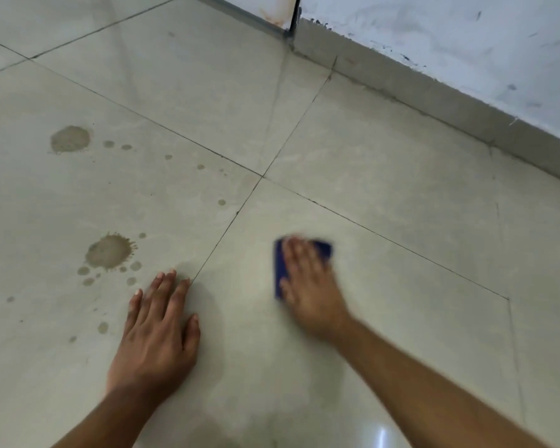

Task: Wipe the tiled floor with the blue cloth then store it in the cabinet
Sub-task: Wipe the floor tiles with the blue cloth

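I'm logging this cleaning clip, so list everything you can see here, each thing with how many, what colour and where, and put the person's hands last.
blue cloth: one, dark blue, flat on the floor right of centre, under the right hand
tiled floor: large pale grey tiles with dark grout lines, filling most of the view
large stains: two, brownish, on the left tile, one far and one near
small spots: many, brownish, scattered around the stains
skirting: one grey strip, upper right, at the foot of the wall
wall: one, white and scuffed, upper right
left hand: one, fingers straight, flat on the floor near the nearer stain
right hand: one, blurred, pressing on the cloth
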